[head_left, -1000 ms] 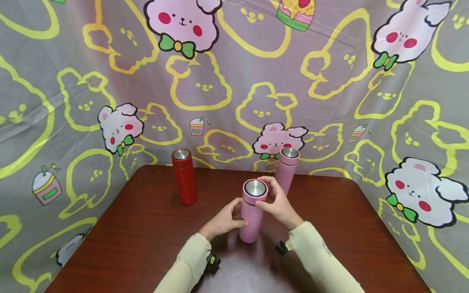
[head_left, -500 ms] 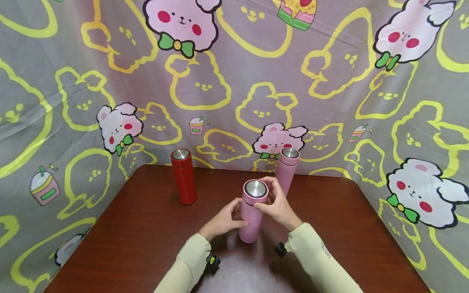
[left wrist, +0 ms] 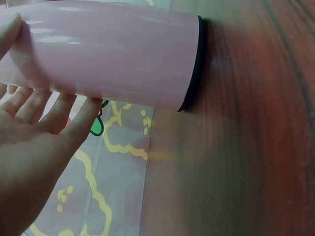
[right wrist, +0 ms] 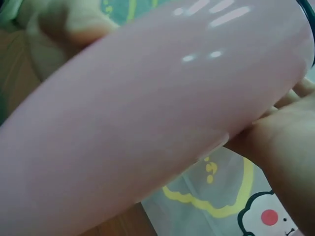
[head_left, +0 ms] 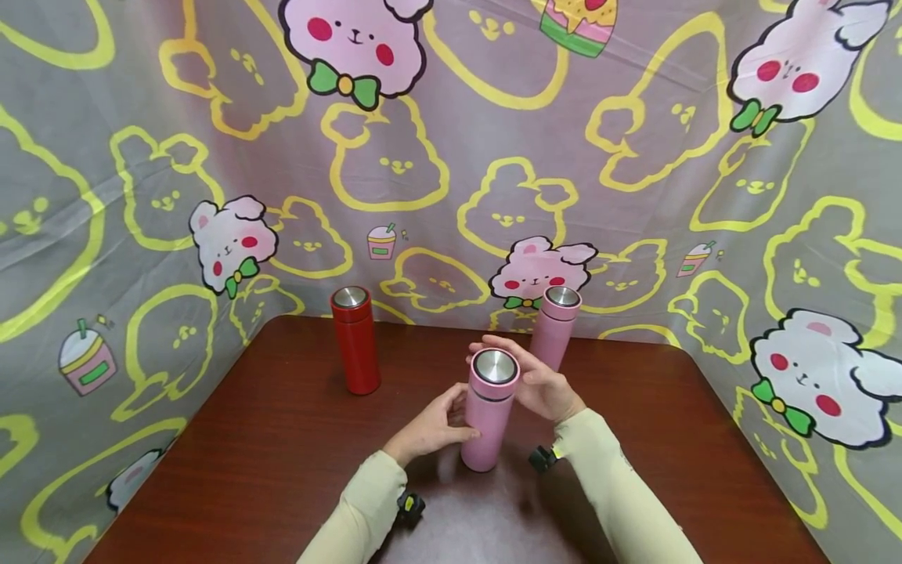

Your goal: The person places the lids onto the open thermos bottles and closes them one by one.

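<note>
A pink thermos flask (head_left: 485,427) stands upright near the middle of the table, its lid (head_left: 496,368) with a silver disc facing up. My left hand (head_left: 431,427) grips its body from the left, thumb in front and fingers behind. In the left wrist view the fingers (left wrist: 74,115) of that hand lie along the pink wall, and the black base ring (left wrist: 193,64) is at the wood. My right hand (head_left: 548,388) is at the right of the lid, fingers reaching straight behind it. In the right wrist view the flask's body (right wrist: 147,98) hides part of that hand.
Behind my right hand, a second pink thermos flask (head_left: 553,333) stands near the table's back edge. A red thermos flask (head_left: 358,348) stands at the back left. Patterned cloth (head_left: 416,172) encloses the brown table (head_left: 282,439) at the back and both sides.
My right hand has let go of the lid's front: its thumb came away to the right and the fingers stretched out behind the lid. My left hand keeps its grip.
</note>
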A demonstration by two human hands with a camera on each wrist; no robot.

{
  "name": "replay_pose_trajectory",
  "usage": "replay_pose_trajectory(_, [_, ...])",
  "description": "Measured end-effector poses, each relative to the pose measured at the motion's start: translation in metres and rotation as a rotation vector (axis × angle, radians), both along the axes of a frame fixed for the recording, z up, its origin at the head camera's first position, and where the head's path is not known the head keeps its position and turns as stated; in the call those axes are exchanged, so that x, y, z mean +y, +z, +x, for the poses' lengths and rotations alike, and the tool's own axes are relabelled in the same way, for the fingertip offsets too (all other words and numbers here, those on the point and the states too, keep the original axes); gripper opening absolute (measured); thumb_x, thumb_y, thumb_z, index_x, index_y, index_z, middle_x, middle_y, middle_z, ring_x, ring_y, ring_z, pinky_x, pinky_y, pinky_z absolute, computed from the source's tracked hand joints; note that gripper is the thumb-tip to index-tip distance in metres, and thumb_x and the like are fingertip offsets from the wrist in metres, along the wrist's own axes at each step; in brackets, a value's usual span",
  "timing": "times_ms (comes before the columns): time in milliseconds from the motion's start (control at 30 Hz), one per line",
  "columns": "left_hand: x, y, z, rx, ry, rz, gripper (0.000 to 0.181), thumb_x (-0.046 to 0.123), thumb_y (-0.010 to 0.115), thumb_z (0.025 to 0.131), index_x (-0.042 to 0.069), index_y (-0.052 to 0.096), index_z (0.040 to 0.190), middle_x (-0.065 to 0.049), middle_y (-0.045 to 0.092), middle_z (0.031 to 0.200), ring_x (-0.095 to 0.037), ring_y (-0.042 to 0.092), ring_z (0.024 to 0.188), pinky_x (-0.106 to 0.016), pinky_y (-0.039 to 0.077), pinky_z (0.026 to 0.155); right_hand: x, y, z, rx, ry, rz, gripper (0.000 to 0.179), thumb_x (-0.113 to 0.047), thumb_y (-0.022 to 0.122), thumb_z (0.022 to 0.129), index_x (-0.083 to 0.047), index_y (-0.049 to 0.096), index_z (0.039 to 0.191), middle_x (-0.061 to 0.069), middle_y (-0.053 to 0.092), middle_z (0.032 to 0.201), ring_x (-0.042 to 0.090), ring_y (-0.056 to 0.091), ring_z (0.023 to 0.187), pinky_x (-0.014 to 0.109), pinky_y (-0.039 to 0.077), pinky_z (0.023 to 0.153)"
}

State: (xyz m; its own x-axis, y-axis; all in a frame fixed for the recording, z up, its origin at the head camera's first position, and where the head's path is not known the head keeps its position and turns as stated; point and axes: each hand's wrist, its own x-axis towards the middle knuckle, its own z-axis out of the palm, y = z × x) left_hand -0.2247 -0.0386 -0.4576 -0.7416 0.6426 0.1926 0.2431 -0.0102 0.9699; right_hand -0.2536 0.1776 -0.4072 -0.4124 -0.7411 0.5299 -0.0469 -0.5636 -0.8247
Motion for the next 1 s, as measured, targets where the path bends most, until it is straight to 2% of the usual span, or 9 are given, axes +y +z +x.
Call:
replay_pose_trajectory(133, [0.002, -0.013, -0.006, 0.001, 0.01, 0.007, 0.061, -0.003, 0.07, 0.081, 0.0, 0.038, 0.133, -0.015, 0.051, 0.129, -0.026, 0.05, 0.119, -0.042, 0.04, 0.1, -0.002, 0.004, -0.01, -0.04, 0.107, 0.024, 0.069, -0.017, 0.042, 0.087, 0.0, 0.017, 0.149, 0.018, 0.027, 0.151, 0.035, 0.02, 0.139, 0.05, 0.021, 0.11])
replay_pose_trajectory(267, [0.002, -0.015, -0.007, 0.004, 0.026, 0.006, 0.061, -0.001, 0.071, 0.081, 0.001, 0.038, 0.133, -0.013, 0.052, 0.128, -0.024, 0.051, 0.119, -0.037, 0.042, 0.099, -0.004, 0.007, -0.017, -0.066, 0.176, 0.06, 0.067, -0.018, 0.044, 0.087, -0.001, 0.021, 0.148, 0.018, 0.032, 0.149, 0.034, 0.022, 0.139, 0.051, 0.019, 0.11])
replay_pose_trajectory(367, [0.001, -0.016, -0.007, 0.015, 0.025, 0.008, 0.062, 0.002, 0.071, 0.081, 0.001, 0.038, 0.133, -0.014, 0.052, 0.129, -0.024, 0.051, 0.119, -0.036, 0.042, 0.098, -0.004, 0.008, -0.019, -0.061, 0.193, 0.072, 0.065, -0.018, 0.044, 0.087, -0.002, 0.024, 0.147, 0.017, 0.034, 0.147, 0.033, 0.025, 0.138, 0.051, 0.02, 0.11])
replay_pose_trajectory(633, [0.001, -0.018, -0.008, 0.052, 0.044, -0.009, 0.065, 0.009, 0.073, 0.081, 0.001, 0.038, 0.136, -0.015, 0.052, 0.129, -0.023, 0.053, 0.115, -0.042, 0.043, 0.096, -0.004, 0.004, -0.02, -0.004, 0.161, 0.067, 0.062, -0.019, 0.047, 0.089, 0.0, 0.03, 0.144, 0.018, 0.041, 0.143, 0.033, 0.031, 0.135, 0.048, 0.022, 0.11])
replay_pose_trajectory(867, [-0.001, 0.009, 0.006, 0.027, 0.02, -0.015, 0.061, 0.002, 0.07, 0.082, -0.005, 0.037, 0.134, -0.018, 0.052, 0.128, -0.027, 0.052, 0.116, -0.047, 0.04, 0.098, -0.003, 0.001, -0.017, 0.025, 0.126, 0.048, 0.055, -0.016, 0.051, 0.09, -0.002, 0.035, 0.141, 0.02, 0.043, 0.14, 0.03, 0.037, 0.131, 0.045, 0.027, 0.108])
replay_pose_trajectory(1000, [0.0, -0.004, -0.001, 0.033, 0.035, -0.031, 0.063, 0.005, 0.071, 0.082, -0.001, 0.037, 0.136, -0.016, 0.052, 0.13, -0.026, 0.051, 0.117, -0.044, 0.041, 0.098, -0.001, 0.001, -0.012, 0.03, 0.066, 0.037, 0.053, -0.013, 0.053, 0.09, -0.002, 0.037, 0.14, 0.018, 0.046, 0.137, 0.028, 0.041, 0.129, 0.043, 0.029, 0.107])
